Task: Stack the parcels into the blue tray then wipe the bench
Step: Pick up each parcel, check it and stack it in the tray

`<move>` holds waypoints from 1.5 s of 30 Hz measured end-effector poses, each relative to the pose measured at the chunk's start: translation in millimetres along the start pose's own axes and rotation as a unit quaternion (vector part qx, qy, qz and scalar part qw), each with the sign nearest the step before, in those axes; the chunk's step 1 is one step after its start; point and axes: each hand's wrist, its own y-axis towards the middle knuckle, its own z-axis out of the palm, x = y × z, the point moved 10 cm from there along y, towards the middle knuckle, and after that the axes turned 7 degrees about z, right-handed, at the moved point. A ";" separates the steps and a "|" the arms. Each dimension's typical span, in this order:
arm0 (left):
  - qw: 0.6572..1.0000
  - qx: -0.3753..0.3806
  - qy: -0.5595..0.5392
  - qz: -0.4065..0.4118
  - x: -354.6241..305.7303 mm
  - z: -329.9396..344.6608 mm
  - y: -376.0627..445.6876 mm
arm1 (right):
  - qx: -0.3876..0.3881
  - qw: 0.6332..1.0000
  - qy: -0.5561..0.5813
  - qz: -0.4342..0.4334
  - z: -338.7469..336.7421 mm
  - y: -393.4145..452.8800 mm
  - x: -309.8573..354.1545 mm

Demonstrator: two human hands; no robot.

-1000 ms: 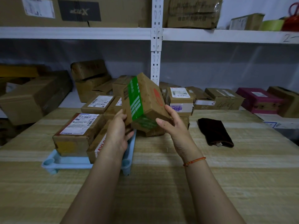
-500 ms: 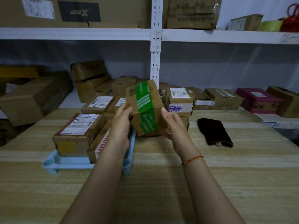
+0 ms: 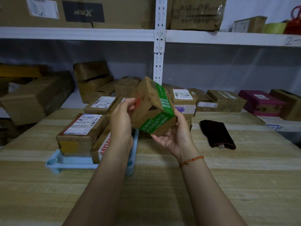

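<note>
**Green-taped parcel held tilted above the bench**

A pale wood-grain bench (image 3: 211, 185) runs across the foreground, backed by white metal shelving (image 3: 159, 46) loaded with cardboard cartons.

Both hands are raised over the bench with one parcel between them. The left hand (image 3: 121, 121) grips the left side of the green-taped parcel (image 3: 153, 108), fingers curled over its upper edge beside a red mark. The right hand (image 3: 175, 136) cups the parcel's lower right corner from beneath, palm up, thumb against the green tape. The parcel is clear of the bench, tilted with one corner pointing up, and sits above the right edge of the tray. An orange cord bracelet (image 3: 191, 160) circles the right wrist.

Below and left of the hands lies the blue tray (image 3: 73, 161), resting on the bench. A labelled parcel (image 3: 81, 132) sits in its left part; a parcel with red lettering (image 3: 101, 144) lies just beside it to the right, partly hidden by the left forearm. More labelled parcels (image 3: 101, 104) stand behind these; whether they lie inside the tray cannot be told.

To the right of the hands, well apart, a dark brown cloth (image 3: 217, 134) lies flat on the bench. Behind it, on the low shelf, are a white-labelled box (image 3: 184, 101), brown cartons and a magenta box (image 3: 260, 101).
</note>
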 end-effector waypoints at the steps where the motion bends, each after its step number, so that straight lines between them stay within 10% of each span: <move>1: 1.000 -0.013 -0.017 0.005 -2.3 -2.2 -0.5 | 0.006 1.000 0.014 0.014 -0.3 1.5 -3.8; 10: 0.996 -0.076 -0.042 -0.030 0.8 -21.6 4.0 | 0.017 0.999 0.039 0.034 3.6 4.9 -12.4; 21: 0.987 0.029 0.077 -0.141 30.1 -24.8 16.4 | 0.014 0.999 -0.042 0.020 33.8 28.3 -21.4; 31: 0.991 -0.006 0.094 -0.094 2.5 -35.5 78.2 | -0.123 0.951 -0.224 -0.175 62.8 60.6 22.1; 45: 0.983 -0.004 0.158 -0.090 23.6 -40.1 179.7 | -0.051 0.937 -0.308 -0.157 108.9 141.8 19.3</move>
